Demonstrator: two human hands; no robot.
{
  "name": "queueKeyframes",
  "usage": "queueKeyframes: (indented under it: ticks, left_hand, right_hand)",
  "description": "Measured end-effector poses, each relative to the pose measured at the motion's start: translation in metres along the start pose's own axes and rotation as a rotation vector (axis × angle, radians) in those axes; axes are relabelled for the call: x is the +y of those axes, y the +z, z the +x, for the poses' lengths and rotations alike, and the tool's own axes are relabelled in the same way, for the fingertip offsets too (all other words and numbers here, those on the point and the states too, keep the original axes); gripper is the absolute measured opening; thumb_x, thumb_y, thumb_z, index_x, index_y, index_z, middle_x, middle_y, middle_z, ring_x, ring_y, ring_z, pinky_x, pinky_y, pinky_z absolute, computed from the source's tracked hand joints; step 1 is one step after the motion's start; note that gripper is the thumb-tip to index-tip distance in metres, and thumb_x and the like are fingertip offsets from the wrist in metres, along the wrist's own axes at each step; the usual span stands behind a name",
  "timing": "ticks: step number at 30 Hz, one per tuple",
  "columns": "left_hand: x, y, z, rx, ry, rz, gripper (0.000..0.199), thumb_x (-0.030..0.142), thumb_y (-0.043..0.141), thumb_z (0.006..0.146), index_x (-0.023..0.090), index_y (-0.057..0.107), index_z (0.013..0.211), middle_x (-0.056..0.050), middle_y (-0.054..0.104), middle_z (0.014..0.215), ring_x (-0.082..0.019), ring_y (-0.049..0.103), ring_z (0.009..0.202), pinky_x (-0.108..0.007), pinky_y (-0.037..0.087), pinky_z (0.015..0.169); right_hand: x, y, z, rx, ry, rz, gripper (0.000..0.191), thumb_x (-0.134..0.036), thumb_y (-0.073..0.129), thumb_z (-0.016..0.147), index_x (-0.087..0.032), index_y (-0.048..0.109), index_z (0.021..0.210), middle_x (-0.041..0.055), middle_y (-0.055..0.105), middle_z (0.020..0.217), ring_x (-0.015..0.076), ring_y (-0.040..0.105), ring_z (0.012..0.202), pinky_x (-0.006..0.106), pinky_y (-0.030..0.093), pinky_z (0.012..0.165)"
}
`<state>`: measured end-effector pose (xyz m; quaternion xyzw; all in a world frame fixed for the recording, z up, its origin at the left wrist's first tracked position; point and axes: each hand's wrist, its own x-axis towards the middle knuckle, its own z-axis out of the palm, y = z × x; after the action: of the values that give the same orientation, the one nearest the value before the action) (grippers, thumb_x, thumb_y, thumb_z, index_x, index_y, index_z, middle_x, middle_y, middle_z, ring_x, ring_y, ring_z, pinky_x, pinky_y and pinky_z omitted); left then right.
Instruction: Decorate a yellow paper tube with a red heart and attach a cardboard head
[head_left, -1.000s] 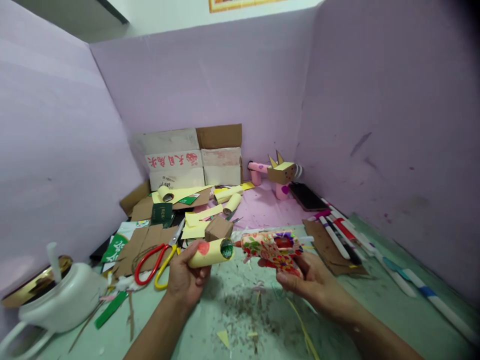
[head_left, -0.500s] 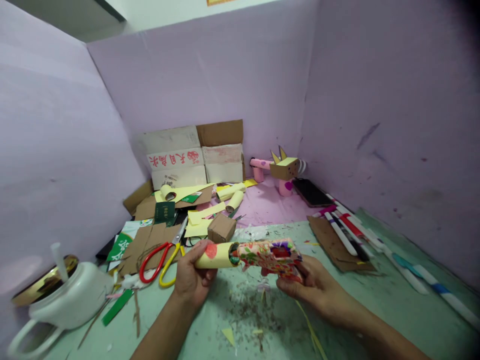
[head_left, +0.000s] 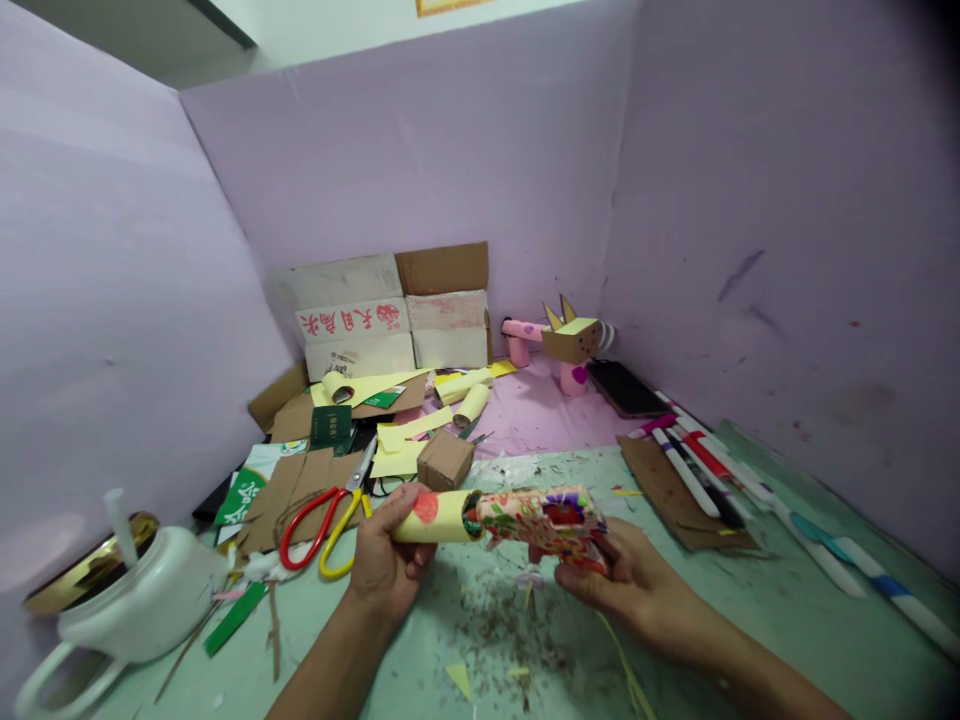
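Note:
My left hand (head_left: 391, 545) is closed around a yellow paper-covered tube (head_left: 448, 516) with a red spot on it. The tube lies level, its open end facing right. My right hand (head_left: 626, 578) grips the handle of a glue gun (head_left: 536, 522) wrapped in colourful floral material. The gun points left, its front end at the mouth of the tube; the nozzle is hidden there. Behind the tube sits a small brown cardboard box (head_left: 445, 459). Scissors (head_left: 337, 515) with red and yellow handles lie left of my left hand.
A white teapot-like pot (head_left: 142, 600) stands at the left. Behind are cardboard scraps (head_left: 296, 495), yellow paper rolls (head_left: 471, 405) and a standing cardboard panel (head_left: 356, 320). A pink cardboard animal (head_left: 571, 345), a phone (head_left: 628, 388) and several markers (head_left: 690, 470) are at the right.
The tube and glue gun stay end to end in my hands, with only a slight shift. The whole view has moved a little; nothing was taken up or let go.

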<state>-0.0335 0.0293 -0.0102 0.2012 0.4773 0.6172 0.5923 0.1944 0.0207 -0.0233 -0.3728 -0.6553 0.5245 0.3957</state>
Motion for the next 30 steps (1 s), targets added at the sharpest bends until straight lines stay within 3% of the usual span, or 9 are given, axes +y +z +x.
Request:
queueKeyframes:
  ticks: [16, 25, 27, 30]
  left_hand:
    - [0.0011, -0.0002, -0.0007, -0.018, 0.010, 0.014, 0.019, 0.027, 0.068, 0.058, 0.013, 0.060, 0.067, 0.002, 0.053, 0.049, -0.005, 0.038, 0.025, -0.013, 0.019, 0.023]
    - [0.0008, -0.0012, 0.0005, -0.038, 0.021, 0.022, 0.021, 0.028, 0.070, 0.056, 0.014, 0.060, 0.068, 0.002, 0.055, 0.050, -0.006, 0.038, 0.026, -0.014, 0.019, 0.023]
    - [0.0021, -0.0013, -0.0013, -0.069, 0.039, 0.016, 0.026, 0.028, 0.075, 0.054, 0.014, 0.060, 0.070, 0.002, 0.056, 0.051, -0.007, 0.041, 0.028, -0.015, 0.023, 0.025]
    - [0.0037, -0.0028, -0.0048, -0.176, 0.058, -0.006, 0.035, 0.023, 0.083, 0.049, 0.015, 0.062, 0.076, 0.000, 0.064, 0.061, -0.012, 0.056, 0.044, -0.019, 0.044, 0.039]
  right_hand:
    - [-0.0033, 0.0011, 0.0027, 0.042, 0.006, 0.012, 0.014, -0.031, 0.065, 0.070, -0.019, 0.067, 0.076, 0.0047, 0.065, 0.072, 0.0213, 0.058, 0.070, 0.030, 0.046, 0.064]
    - [-0.0034, 0.0014, 0.0031, 0.040, 0.002, 0.038, 0.015, -0.031, 0.064, 0.069, -0.019, 0.067, 0.076, 0.0062, 0.067, 0.077, 0.0229, 0.060, 0.075, 0.032, 0.048, 0.068]
    - [-0.0051, -0.0003, 0.0035, 0.042, -0.004, 0.039, 0.015, -0.031, 0.064, 0.069, -0.019, 0.066, 0.076, 0.0058, 0.065, 0.076, 0.0223, 0.059, 0.073, 0.031, 0.047, 0.067]
    - [-0.0081, -0.0042, 0.0039, 0.062, -0.015, 0.039, 0.015, -0.032, 0.065, 0.070, -0.019, 0.066, 0.076, 0.0038, 0.061, 0.074, 0.0192, 0.053, 0.066, 0.029, 0.043, 0.061]
